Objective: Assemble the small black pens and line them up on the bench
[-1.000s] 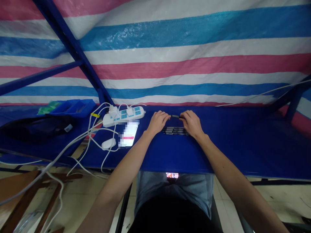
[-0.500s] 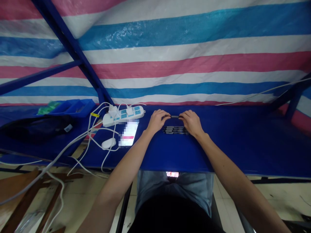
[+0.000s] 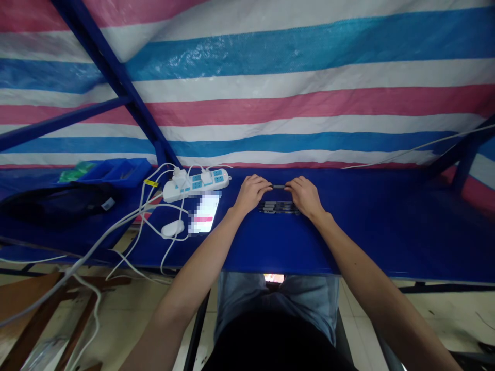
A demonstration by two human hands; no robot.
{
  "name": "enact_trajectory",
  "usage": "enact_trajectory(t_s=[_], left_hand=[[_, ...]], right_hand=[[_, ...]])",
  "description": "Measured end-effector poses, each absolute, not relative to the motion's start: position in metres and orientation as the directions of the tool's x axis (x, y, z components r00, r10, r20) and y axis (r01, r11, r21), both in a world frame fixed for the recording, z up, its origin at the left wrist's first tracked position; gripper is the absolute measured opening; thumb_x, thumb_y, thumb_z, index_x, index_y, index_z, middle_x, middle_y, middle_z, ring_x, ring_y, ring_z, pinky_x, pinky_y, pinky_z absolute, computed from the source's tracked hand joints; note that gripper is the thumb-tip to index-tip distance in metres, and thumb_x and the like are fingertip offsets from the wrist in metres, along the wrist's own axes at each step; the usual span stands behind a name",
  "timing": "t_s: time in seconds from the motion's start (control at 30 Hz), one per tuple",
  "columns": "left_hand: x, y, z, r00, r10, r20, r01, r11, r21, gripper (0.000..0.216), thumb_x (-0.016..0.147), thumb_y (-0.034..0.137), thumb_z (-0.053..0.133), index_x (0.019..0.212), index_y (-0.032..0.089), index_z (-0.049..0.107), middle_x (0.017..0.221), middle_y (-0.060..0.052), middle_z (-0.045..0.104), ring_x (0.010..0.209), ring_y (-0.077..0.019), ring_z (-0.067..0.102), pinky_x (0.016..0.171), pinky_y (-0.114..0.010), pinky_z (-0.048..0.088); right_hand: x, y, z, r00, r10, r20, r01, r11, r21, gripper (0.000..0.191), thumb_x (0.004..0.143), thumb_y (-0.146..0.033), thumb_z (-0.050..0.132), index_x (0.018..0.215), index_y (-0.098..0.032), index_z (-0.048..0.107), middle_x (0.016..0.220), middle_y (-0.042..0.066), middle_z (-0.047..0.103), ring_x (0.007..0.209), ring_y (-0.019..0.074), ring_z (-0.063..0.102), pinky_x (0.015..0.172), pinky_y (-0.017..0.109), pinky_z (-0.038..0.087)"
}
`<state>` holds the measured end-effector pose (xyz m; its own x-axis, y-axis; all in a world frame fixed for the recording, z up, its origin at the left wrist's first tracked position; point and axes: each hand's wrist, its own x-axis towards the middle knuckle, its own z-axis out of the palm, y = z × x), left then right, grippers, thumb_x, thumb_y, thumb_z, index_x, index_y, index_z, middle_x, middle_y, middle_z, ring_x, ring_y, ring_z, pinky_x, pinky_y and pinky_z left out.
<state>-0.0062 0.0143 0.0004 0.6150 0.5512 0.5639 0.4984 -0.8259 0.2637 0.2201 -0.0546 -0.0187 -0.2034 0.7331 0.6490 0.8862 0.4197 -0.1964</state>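
Between both hands a dark pen (image 3: pixel 279 186) lies level, its grey middle part showing and its ends hidden by fingers. My left hand (image 3: pixel 251 192) pinches the left end. The right end is pinched by my right hand (image 3: pixel 305 196). Just nearer to me, several black-and-grey pens (image 3: pixel 277 207) lie side by side on the blue table (image 3: pixel 282 242). Their right ends run under or beside my right hand; whether it touches them I cannot tell.
Left of my hands are a white power strip (image 3: pixel 196 184) with plugs, a lit phone (image 3: pixel 205 212), and a white oval device (image 3: pixel 172 228) among loose cables. Further left sit a blue tray (image 3: pixel 131 170) and a dark bag (image 3: pixel 54 203). A striped sheet (image 3: pixel 294 108) hangs behind the table.
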Motion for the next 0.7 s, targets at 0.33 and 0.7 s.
enact_trajectory(t_s=[0.33, 0.7], left_hand=[[-0.0038, 0.0114, 0.0017, 0.611, 0.566, 0.554, 0.506, -0.817, 0.276, 0.032, 0.108, 0.039, 0.051, 0.103, 0.021, 0.078, 0.103, -0.005, 0.078, 0.1, -0.0217, 0.063, 0.097, -0.043, 0.044], [-0.0068, 0.0147, 0.0023, 0.599, 0.543, 0.589, 0.479, -0.832, 0.28, 0.024, 0.104, 0.037, 0.059, 0.102, 0.026, 0.08, 0.1, -0.004, 0.078, 0.097, -0.0218, 0.065, 0.096, -0.046, 0.045]], right_hand=[[0.2193, -0.0572, -0.0139, -0.177, 0.706, 0.686, 0.868, 0.441, -0.23, 0.016, 0.103, -0.026, 0.052, 0.104, -0.021, 0.067, 0.098, 0.011, 0.069, 0.094, 0.0276, 0.056, 0.08, 0.04, 0.046], [0.2227, -0.054, -0.0181, -0.227, 0.729, 0.646, 0.845, 0.477, -0.241, 0.031, 0.107, -0.028, 0.043, 0.103, -0.02, 0.073, 0.095, 0.01, 0.074, 0.091, 0.0265, 0.056, 0.08, 0.039, 0.047]])
